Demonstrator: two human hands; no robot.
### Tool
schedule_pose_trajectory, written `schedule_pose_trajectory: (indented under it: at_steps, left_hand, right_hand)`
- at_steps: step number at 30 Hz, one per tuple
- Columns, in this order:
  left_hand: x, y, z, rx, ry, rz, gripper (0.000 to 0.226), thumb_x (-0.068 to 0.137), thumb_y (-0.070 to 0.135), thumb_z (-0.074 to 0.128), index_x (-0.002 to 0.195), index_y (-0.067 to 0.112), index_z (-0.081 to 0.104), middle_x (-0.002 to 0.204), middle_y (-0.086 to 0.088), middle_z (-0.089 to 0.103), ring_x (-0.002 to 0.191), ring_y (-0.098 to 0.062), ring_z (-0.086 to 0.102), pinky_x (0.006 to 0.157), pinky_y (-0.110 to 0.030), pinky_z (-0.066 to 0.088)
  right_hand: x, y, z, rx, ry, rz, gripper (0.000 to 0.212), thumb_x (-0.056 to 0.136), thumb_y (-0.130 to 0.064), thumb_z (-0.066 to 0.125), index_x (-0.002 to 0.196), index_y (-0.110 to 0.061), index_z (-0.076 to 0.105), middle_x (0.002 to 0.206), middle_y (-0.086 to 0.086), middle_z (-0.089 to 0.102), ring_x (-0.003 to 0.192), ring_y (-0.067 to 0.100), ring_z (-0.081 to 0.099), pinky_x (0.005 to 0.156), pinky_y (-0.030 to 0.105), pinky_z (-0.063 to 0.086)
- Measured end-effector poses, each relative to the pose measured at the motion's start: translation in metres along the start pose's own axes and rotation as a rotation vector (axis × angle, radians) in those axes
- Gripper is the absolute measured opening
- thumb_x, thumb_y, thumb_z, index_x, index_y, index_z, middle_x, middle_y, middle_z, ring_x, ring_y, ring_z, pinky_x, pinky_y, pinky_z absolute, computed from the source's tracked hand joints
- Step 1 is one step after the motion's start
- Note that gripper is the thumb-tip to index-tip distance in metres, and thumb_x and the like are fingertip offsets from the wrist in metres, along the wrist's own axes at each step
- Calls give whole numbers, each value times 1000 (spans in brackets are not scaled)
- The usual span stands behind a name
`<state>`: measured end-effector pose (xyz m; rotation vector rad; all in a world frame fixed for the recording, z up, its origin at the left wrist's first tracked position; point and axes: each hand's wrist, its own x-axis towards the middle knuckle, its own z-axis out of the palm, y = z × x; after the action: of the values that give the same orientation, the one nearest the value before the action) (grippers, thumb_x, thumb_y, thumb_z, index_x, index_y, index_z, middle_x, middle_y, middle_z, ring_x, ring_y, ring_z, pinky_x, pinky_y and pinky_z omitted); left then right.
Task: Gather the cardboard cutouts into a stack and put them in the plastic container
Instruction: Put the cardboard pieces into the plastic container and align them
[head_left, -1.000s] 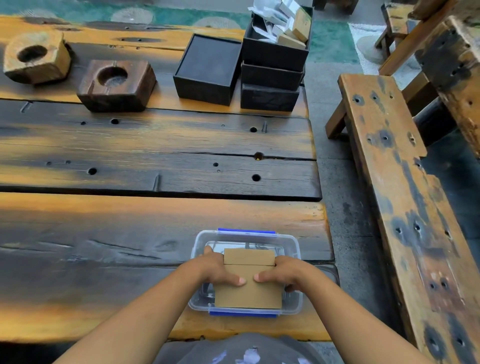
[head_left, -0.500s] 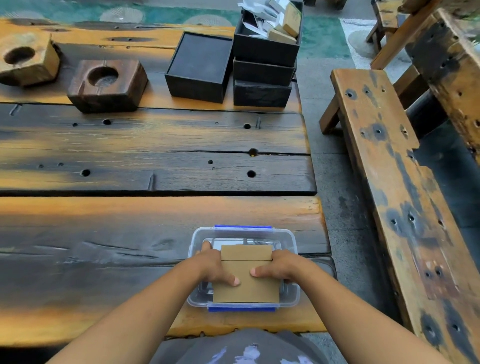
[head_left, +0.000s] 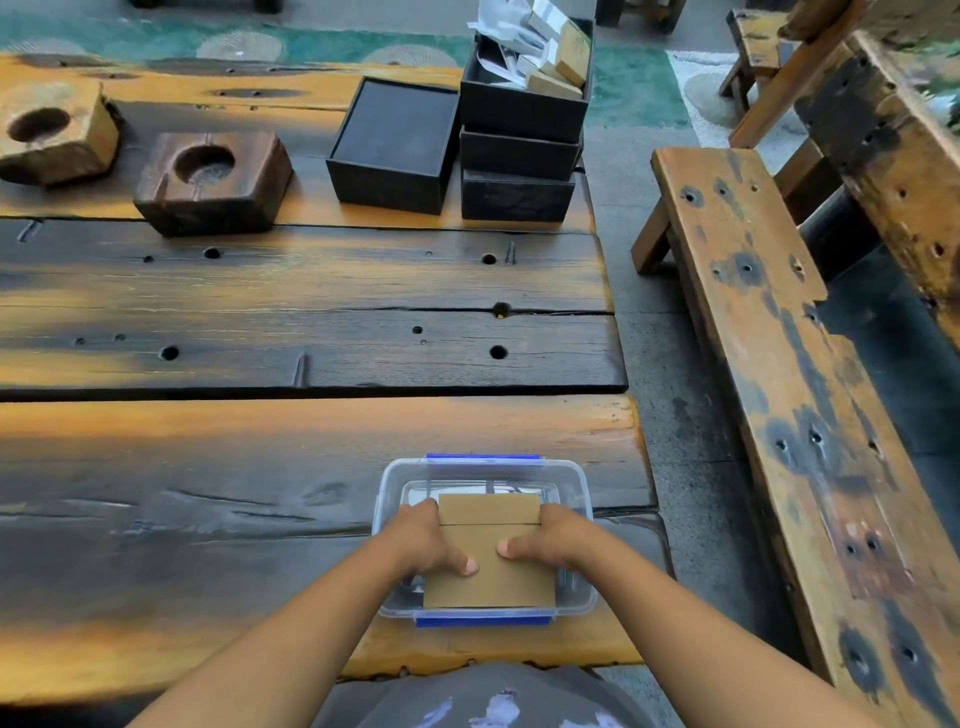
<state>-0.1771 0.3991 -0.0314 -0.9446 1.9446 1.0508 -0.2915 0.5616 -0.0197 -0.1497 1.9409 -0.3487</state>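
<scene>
1. Currently, the stack of cardboard cutouts (head_left: 491, 566) sits over the clear plastic container (head_left: 574, 478), which stands at the near right edge of the wooden bench (head_left: 260, 467).
2. Left hand (head_left: 421, 543): grasping the left edge of the stack, thumb on the top face, fingers wrapped down the side.
3. Right hand (head_left: 553, 543): grasping the right edge of the stack in the mirrored grip, thumb on top.
4. Stack condition: the cutouts are gathered into one pile. A far piece shows as a separate strip beyond the main top face, so alignment is not exact.
5. Stack position: within the container rim on the left, right and far sides; the near edge lies at the near rim, above the blue clip (head_left: 483, 620). Whether the stack rests on the container floor cannot be determined.
6. Progress assessment: gathering appears complete; no loose cutouts are visible on the bench near the container. Insertion appears to be in its final stage.
7. Remaining work, as judged: seat the stack fully flat inside the walls and let go with both hands.
8. Unrelated items: black boxes (head_left: 395, 145) and wooden blocks (head_left: 213, 182) occupy the far side, well apart from the container.
</scene>
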Motion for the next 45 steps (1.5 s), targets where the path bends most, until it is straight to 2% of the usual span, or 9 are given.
schedule_pose_trajectory:
  at_steps: [4,8,11,18,23,27,33,38,45]
  left_hand:
    - [-9,-5,8,-175,47,29,77,65,37,88,123,20,41,120,-1,60,108,-23,60,90,-33,51]
    - [-19,-15,9,-700,-3,-19,40,76,29,82,96,26,47,105,0,63,96,-20,64,77,-35,55]
    - [-24,-18,15,-832,-30,-85,34,85,17,73,112,14,53,116,-13,65,103,-28,64,87,-45,56]
    - [-28,-11,34,-865,24,-100,33,88,4,66,117,10,52,115,-14,64,104,-29,63,94,-45,54]
    - [-31,-13,39,-832,60,-87,31,89,1,62,116,11,50,115,-13,63,98,-23,62,80,-36,53]
    - [-31,-14,35,-826,59,-100,31,89,2,62,117,10,51,116,-14,63,107,-30,61,97,-47,52]
    - [-29,-15,28,-818,60,-96,30,91,0,58,119,9,51,117,-15,63,105,-29,61,93,-44,53]
    - [-31,-18,30,-718,59,-108,28,92,4,59,118,11,50,121,-14,62,108,-29,60,100,-48,51]
    - [-30,-16,33,-536,101,-104,43,90,12,65,126,13,42,125,-10,57,110,-26,57,99,-41,50]
  right_hand:
    - [-8,8,3,170,22,-33,66,77,-40,78,129,-17,45,131,7,56,114,25,57,93,40,52]
    - [-12,17,8,337,56,3,63,80,-34,77,128,-12,43,128,10,58,113,27,59,96,42,52]
    - [-14,22,19,454,49,27,53,82,-30,75,123,-12,47,125,10,60,109,26,61,99,45,51]
    - [-17,30,36,517,83,29,47,81,-27,75,119,-14,51,119,7,64,101,21,64,90,36,53]
    - [-18,29,37,537,96,22,51,79,-26,78,120,-12,52,117,9,65,101,22,65,93,39,54]
    - [-18,26,37,539,106,17,50,80,-25,77,121,-10,52,116,9,65,97,20,64,84,34,53]
    - [-16,19,38,460,95,13,51,82,-28,75,124,-13,50,123,8,62,106,23,62,94,39,53]
    - [-18,20,42,423,97,30,49,82,-30,75,121,-15,48,122,6,60,89,13,58,76,28,49]
    - [-19,18,45,294,175,27,61,82,-33,73,129,-11,42,126,9,59,113,26,60,100,40,49]
